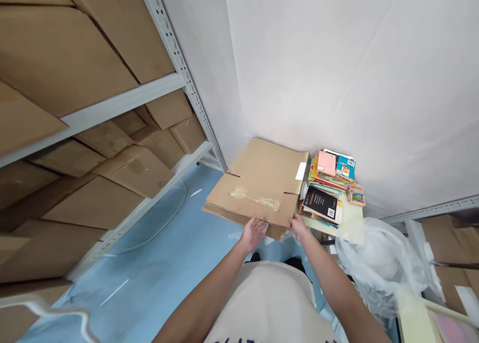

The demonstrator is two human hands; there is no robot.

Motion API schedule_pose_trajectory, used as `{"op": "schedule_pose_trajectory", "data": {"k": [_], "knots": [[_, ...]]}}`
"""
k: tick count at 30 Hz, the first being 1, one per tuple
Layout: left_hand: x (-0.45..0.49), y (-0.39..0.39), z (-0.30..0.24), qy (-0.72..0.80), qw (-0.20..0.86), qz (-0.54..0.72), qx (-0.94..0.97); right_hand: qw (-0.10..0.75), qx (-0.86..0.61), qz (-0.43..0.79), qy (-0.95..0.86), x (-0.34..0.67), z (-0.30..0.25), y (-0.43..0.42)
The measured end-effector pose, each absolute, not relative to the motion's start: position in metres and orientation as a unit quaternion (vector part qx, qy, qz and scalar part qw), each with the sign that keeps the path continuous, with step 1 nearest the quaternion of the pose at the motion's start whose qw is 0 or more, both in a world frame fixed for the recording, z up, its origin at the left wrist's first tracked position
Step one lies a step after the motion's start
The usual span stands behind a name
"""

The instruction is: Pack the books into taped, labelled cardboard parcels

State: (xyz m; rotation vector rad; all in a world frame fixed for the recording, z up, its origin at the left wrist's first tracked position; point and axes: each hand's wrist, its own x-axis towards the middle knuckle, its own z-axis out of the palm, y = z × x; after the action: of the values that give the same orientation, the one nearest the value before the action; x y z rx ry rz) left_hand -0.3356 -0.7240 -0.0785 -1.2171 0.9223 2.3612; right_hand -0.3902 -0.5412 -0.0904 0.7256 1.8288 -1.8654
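Observation:
A flattened cardboard box (258, 175) lies in front of me, with slits in its flaps and strips of clear, crumpled tape across it. More cardboard layers show beneath its near edge. My left hand (253, 233) is at that near edge, thumb near the top and fingers curled at the underside. At the near right corner, my right hand (298, 227) pinches the same cardboard between thumb and fingers. Just beyond the right hand, a black book (320, 201) tops a pile of books. A white label (301, 171) is on the box's right side.
Another stack of colourful books (333, 169) sits against the white wall on a pale table (354, 220). Metal shelving (123, 101) full of cardboard boxes stands left. Clear plastic bags (381, 258) bulge at the right. A cable (170, 228) lies on the blue floor (149, 293).

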Motion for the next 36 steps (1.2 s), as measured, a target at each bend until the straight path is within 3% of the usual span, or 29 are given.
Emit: {"op": "schedule_pose_trajectory", "data": {"k": [6,13,18,24,30,36], "knots": [[-0.332,-0.746,-0.067,0.340,0.158,0.841,-0.390,0.158,0.265,-0.719,0.622,-0.396,-0.054,-0.547],[-0.352,-0.777,-0.020,0.343,0.039,0.890,-0.297,0.100,0.250,-0.771,0.578,-0.423,0.001,-0.535],[-0.370,-0.794,0.012,0.373,-0.045,0.895,-0.242,0.152,0.219,-0.776,0.572,-0.380,-0.004,-0.535],[-0.359,-0.809,-0.015,0.447,-0.091,0.814,-0.359,0.234,0.213,-0.716,0.622,-0.318,-0.050,-0.555],[-0.354,-0.817,-0.023,0.468,-0.119,0.776,-0.405,0.221,0.215,-0.764,0.567,-0.317,-0.051,-0.559],[-0.365,-0.812,-0.009,0.480,-0.122,0.772,-0.399,0.271,0.212,-0.745,0.572,-0.312,-0.052,-0.555]]}}
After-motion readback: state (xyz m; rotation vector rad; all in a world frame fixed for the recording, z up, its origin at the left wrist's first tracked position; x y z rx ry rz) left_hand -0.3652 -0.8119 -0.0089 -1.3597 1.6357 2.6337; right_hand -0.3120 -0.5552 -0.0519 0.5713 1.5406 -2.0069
